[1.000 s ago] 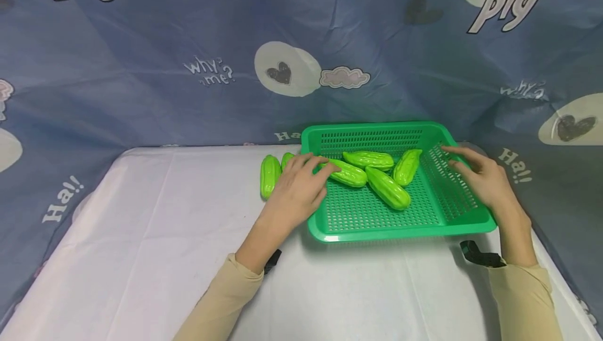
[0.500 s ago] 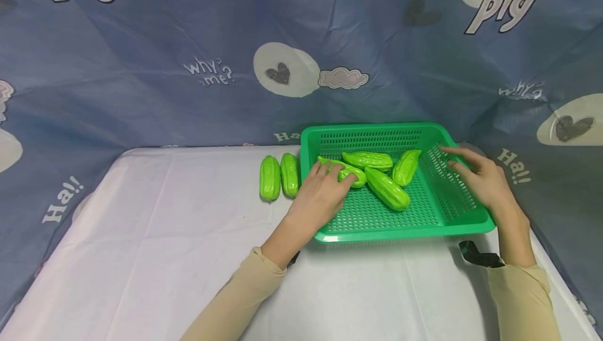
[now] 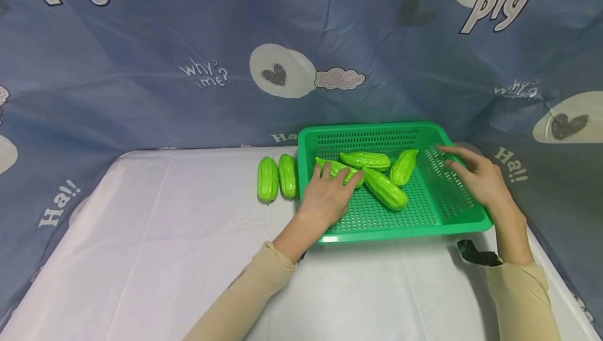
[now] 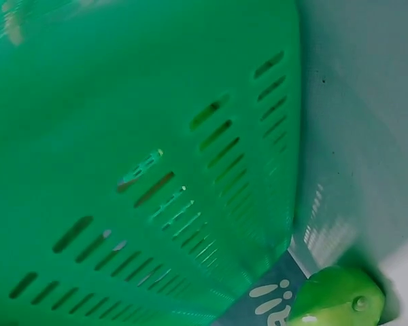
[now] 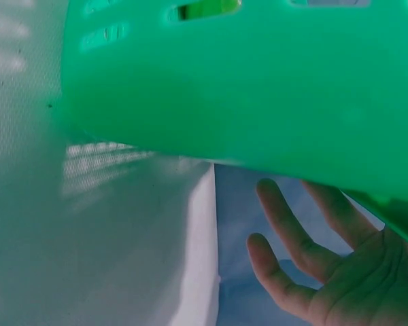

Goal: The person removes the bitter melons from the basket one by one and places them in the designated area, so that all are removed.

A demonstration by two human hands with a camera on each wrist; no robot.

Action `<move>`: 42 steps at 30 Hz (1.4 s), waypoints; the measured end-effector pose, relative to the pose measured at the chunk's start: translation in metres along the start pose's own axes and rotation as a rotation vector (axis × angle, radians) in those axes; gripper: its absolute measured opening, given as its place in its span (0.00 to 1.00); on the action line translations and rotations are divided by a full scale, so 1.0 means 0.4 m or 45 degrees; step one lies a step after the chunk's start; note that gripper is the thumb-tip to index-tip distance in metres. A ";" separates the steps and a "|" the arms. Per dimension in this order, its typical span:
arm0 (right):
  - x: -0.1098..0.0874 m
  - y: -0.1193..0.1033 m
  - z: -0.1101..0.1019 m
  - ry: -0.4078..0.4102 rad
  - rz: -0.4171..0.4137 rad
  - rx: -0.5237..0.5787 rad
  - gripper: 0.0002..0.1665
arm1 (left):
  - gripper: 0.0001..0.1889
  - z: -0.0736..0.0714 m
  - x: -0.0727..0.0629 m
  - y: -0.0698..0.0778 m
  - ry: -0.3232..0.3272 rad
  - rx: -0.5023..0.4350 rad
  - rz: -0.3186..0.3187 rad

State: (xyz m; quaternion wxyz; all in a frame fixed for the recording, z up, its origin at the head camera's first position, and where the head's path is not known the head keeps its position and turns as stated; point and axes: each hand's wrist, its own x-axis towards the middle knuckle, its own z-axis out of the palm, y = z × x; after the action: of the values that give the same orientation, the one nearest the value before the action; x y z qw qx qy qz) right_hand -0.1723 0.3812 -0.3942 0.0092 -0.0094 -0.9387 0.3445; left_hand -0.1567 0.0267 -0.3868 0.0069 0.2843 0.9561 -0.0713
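Note:
My left hand (image 3: pixel 326 198) reaches over the near left rim of a green slotted plastic basket (image 3: pixel 377 235). Its spread fingers lie over a bright green, ridged bitter melon (image 3: pixel 333 165), partly hiding it. Three more are in the basket: one at the back (image 3: pixel 365 160), one slanting in the middle (image 3: pixel 385 189) and one at the right (image 3: pixel 403 167). My right hand (image 3: pixel 480 179) is at the basket's right rim, thumb and forefinger over the side. In the right wrist view, the right fingers (image 5: pixel 292 231) are spread outside the basket wall (image 5: pixel 245 102).
Two bitter melons lie side by side, the outer (image 3: pixel 268 180) and the inner (image 3: pixel 287 176), on the white cloth (image 3: pixel 188 226) left of the basket. A blue printed curtain (image 3: pixel 226 27) hangs behind the table.
My left hand has moved right, from the basket's left rim to over the leftmost bitter melon inside, uncovering the inner one on the cloth. My right hand stays at the right rim.

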 end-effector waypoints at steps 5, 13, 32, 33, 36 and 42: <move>0.003 -0.001 -0.001 -0.009 0.011 -0.006 0.32 | 0.39 0.004 0.002 -0.001 0.115 -0.040 -0.010; 0.002 0.002 0.000 -0.012 0.019 -0.022 0.32 | 0.20 0.013 -0.003 -0.003 0.217 0.014 -0.018; -0.003 -0.001 0.000 0.005 -0.012 -0.013 0.31 | 0.32 0.014 -0.010 -0.002 0.235 0.007 -0.030; -0.003 -0.001 0.000 0.004 -0.013 -0.009 0.31 | 0.32 0.013 -0.010 -0.002 0.229 0.005 -0.029; -0.002 0.000 0.000 0.002 -0.014 -0.009 0.31 | 0.33 0.013 -0.008 -0.002 0.208 -0.017 -0.031; -0.001 0.001 0.001 -0.001 -0.001 -0.023 0.32 | 0.34 0.011 -0.006 -0.001 0.137 -0.041 -0.023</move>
State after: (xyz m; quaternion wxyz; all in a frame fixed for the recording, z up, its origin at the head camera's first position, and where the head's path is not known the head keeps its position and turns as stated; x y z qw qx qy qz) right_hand -0.1717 0.3813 -0.3948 0.0088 -0.0088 -0.9417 0.3361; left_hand -0.1552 0.0245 -0.3912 -0.0406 0.2791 0.9585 -0.0407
